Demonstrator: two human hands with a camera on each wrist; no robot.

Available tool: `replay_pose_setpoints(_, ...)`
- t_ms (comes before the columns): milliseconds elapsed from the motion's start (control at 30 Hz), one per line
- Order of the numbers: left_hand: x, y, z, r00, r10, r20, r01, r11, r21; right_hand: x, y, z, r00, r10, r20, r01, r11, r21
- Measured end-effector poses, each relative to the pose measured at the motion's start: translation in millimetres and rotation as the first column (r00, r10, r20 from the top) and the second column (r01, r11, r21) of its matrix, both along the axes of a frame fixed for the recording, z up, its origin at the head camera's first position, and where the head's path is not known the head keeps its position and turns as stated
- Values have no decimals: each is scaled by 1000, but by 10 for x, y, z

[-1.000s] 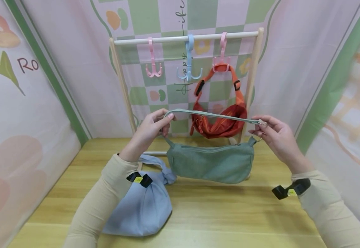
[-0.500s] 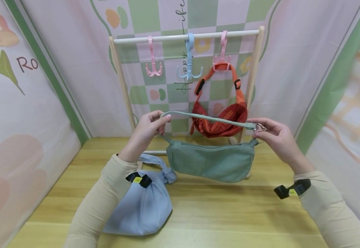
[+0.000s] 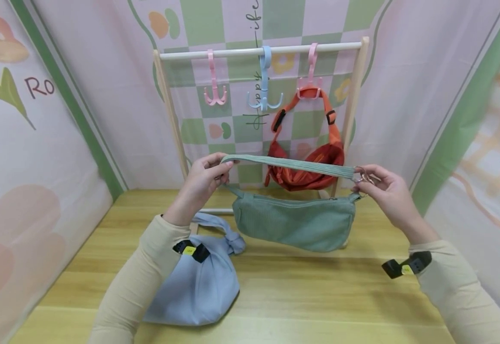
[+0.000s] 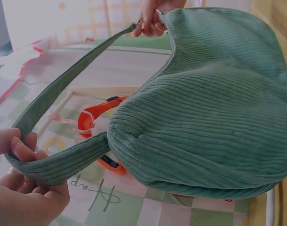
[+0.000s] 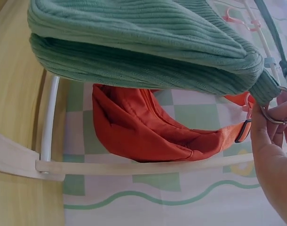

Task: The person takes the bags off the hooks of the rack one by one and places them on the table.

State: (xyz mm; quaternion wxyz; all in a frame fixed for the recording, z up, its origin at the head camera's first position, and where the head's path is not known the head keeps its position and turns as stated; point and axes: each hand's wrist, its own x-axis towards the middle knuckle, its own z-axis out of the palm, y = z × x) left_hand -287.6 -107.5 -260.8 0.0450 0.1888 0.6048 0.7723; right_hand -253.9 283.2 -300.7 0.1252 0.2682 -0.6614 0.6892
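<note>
A green corduroy shoulder bag hangs level in front of the rack, held up by both hands. My left hand pinches the left bend of its strap; in the left wrist view the strap loops over the fingers. At the other end my right hand pinches the metal rings where strap and bag meet. Behind it, an orange-red waist bag hangs by its strap from the right pink hook. A light blue bag with a knotted strap lies on the table, below my left wrist.
The rack has wooden legs and a white top bar. A pink hook and a blue hook hang from the bar with nothing on them. Printed curtains surround the wooden table.
The green strap has turned so its broad ribbed face shows. The rings now show between the right fingers. My left hand has shifted slightly left, and the other bags stay put.
</note>
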Motion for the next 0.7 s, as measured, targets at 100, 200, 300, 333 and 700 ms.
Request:
replay_pose_setpoints(100,-7,-7,-7,1000,-2,5,2,999,35,1,-11,-4,1000,11,-9,-11,1000,-4)
replay_pose_setpoints(200,-8,-7,-12,1000,0,7,0,999,53,4,-19,-9,1000,11,9,-10,1000,-10)
replay_pose_setpoints(300,-7,0,-22,1000,-2,4,2,998,56,0,-36,-18,999,1,37,-1,1000,-6)
replay_pose_setpoints(333,-4,4,-25,1000,-2,4,2,998,59,-1,-39,-23,999,-3,44,3,1000,0)
replay_pose_setpoints(700,30,33,-62,999,-32,-6,32,998,56,-15,-59,-46,998,12,56,-14,999,43)
